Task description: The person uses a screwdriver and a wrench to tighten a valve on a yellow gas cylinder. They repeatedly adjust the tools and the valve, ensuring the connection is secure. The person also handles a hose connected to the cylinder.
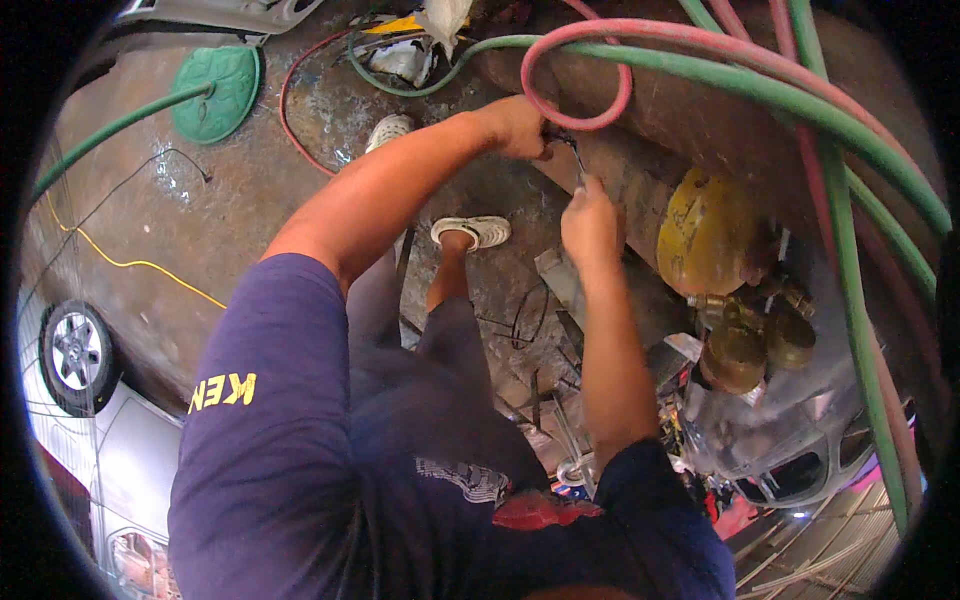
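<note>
My left hand (522,128) is closed at the top middle, right by a loop of the red hose (625,38). Small dark parts show at its fingers, but I cannot make out what it grips. Just below and to the right, my right hand (591,225) is wrapped round the lower end of a thin metal tool (581,166). The tool's upper end meets the dark parts at my left fingers. Its exact kind is too small to tell. A green hose (720,78) runs alongside the red one, past both hands to the right.
A worn yellow cylinder (705,230) with brass fittings (735,340) stands right of my right hand. A round green base (216,95) lies at the upper left. A yellow cord (130,263) crosses the stained floor. Far left is a white car (135,455) with a wheel (78,357).
</note>
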The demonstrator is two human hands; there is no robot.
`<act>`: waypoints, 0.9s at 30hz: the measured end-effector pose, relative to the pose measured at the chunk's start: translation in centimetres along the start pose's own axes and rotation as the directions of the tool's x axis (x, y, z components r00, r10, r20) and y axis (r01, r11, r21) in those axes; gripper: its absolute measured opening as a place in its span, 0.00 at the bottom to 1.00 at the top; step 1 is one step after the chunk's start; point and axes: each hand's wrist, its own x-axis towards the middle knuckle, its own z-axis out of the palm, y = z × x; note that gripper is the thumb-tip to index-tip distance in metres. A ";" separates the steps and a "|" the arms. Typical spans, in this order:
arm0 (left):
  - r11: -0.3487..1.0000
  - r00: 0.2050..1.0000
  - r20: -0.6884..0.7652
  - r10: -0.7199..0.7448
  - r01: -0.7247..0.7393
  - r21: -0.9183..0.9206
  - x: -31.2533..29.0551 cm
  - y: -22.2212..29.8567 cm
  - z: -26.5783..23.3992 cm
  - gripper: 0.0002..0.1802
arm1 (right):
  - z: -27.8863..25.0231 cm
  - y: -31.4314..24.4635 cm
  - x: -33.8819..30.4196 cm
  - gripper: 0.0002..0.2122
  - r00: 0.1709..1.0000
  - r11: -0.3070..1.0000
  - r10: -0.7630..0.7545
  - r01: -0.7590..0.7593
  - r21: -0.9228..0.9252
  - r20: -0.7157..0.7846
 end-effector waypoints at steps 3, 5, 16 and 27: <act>0.998 0.999 0.033 -0.005 0.003 0.064 1.0 0.1 -0.4 0.27 | 0.9 0.0 2.3 0.13 0.998 0.995 -0.052 0.048 -0.092 -0.043; 0.989 0.994 0.091 -0.052 0.039 0.145 1.7 1.6 0.1 0.24 | 0.0 -0.3 4.2 0.12 0.992 0.999 0.035 -0.039 -0.037 -0.118; 0.976 0.981 0.029 -0.190 0.186 0.110 0.5 1.5 0.0 0.18 | -0.6 -1.4 6.7 0.15 0.996 0.996 0.010 -0.002 -0.085 0.092; 0.985 0.982 0.144 -0.123 0.138 -0.103 -1.1 -0.4 -1.6 0.23 | -1.4 0.5 3.8 0.15 0.992 0.982 0.004 0.020 -0.187 0.125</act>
